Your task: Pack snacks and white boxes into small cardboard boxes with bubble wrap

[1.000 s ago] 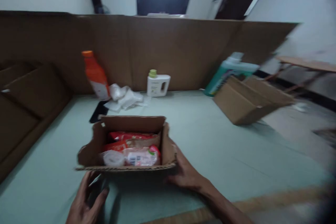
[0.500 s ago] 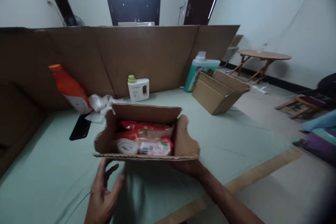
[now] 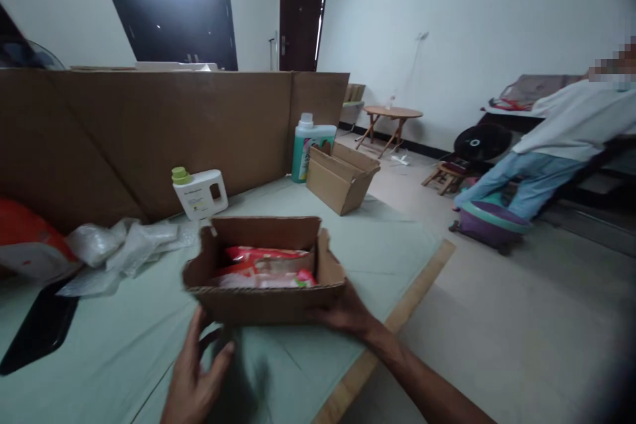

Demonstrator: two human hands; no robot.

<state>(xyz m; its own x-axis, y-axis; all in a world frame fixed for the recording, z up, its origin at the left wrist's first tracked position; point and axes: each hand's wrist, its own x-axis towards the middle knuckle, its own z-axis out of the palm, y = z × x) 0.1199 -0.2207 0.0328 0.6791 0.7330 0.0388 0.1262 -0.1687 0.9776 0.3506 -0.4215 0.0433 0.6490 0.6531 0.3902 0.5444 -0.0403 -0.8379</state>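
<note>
- Right behind everything stands a tall brown cardboard wall (image 3: 149,132), running along the back of the pale green counter (image 3: 124,344).
- On that counter, near the front edge, sits an open cardboard box (image 3: 263,298) with its flaps up.
- Inside the open cardboard box lie red packets (image 3: 263,254) at the back and a pink packet (image 3: 278,278) at the front. What else is in there is hard to see.
- Farther back, at the far end of the counter, a second cardboard box (image 3: 340,179) lies tipped on its side. Its inside cannot be seen.
- Just beside that box stands a green bottle (image 3: 308,146) with a white cap, against the wall.
- A white jug (image 3: 201,193) with a green cap stands near the wall too.
- Crumpled clear plastic wrap (image 3: 119,245) lies to the left, next to an orange bottle (image 3: 24,238) on its side.
- The right hand (image 3: 342,315) grips the right bottom corner of the open cardboard box.
- The left hand (image 3: 196,377) is loose and open, fingers just below the box's front, holding nothing.
</note>
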